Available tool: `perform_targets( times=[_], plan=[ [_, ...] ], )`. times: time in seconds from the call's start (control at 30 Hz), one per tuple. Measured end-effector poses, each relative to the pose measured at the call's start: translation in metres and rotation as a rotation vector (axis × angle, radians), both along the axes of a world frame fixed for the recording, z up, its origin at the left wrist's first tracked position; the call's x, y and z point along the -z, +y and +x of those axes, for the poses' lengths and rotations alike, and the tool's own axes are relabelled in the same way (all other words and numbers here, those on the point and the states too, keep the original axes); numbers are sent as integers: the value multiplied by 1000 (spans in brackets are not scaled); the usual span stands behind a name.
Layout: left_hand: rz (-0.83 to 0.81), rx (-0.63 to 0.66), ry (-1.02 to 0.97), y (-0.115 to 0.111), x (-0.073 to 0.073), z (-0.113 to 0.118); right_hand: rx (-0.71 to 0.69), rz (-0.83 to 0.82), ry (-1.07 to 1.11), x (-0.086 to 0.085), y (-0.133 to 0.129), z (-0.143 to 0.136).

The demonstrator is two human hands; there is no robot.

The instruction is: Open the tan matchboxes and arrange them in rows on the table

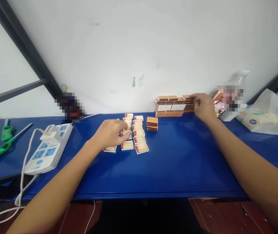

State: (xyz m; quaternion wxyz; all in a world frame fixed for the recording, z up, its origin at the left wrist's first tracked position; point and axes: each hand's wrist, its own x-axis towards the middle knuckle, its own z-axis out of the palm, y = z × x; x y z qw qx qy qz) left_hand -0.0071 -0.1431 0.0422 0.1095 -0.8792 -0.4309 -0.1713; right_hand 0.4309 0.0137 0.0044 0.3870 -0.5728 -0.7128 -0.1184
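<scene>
My left hand is over rows of open white matchbox trays filled with red-tipped matches. Its thumb and curled fingers are apart, with nothing visible between them, and it hides part of the trays. At the right end of a wall of stacked orange-brown matchboxes, my right hand has its fingers bent around a matchbox on top. My right fingertips are partly hidden. A short pile of closed matchboxes stands between the trays and the wall of boxes.
A white power strip with a plugged-in adapter and cable lies at left, near green-handled lighters. On the right are a tissue pack and a partly blurred container. The blue table meets a white wall.
</scene>
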Motion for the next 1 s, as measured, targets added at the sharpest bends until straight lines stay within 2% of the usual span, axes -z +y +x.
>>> perform_targets(
  times=[0.13, 0.23, 0.3, 0.4, 0.47, 0.57, 0.7, 0.83, 0.9, 1.0],
  plan=[
    [3, -2, 3, 0, 0, 0, 21, 68, -22, -9, -12, -11],
    [4, -3, 8, -1, -1, -1, -5, 99, -10, -21, -32, -39],
    [10, -2, 14, -1, -1, -1, -183, -17, 25, -26, -48, -65],
    [11, -1, 15, -1, 0, 0, -497, -182, -84, -24, -70, -104],
    [7, 0, 12, -1, 0, 0, -581, -253, -142, -17, -77, -121],
    [9, 7, 6, 0, 1, 0, -624, -299, -174, -3, -78, -132],
    [22, 11, 3, 2, 3, 0, -642, -239, -127, 6, -71, -131],
    [24, 5, 4, 2, 4, -1, -595, -172, -105, -6, -62, -115],
    [25, 6, -2, 1, 3, -1, -502, -94, -80, -19, -54, -95],
    [28, 12, -6, 1, 2, -1, -253, 11, -71, -36, -37, -51]
  ],
)
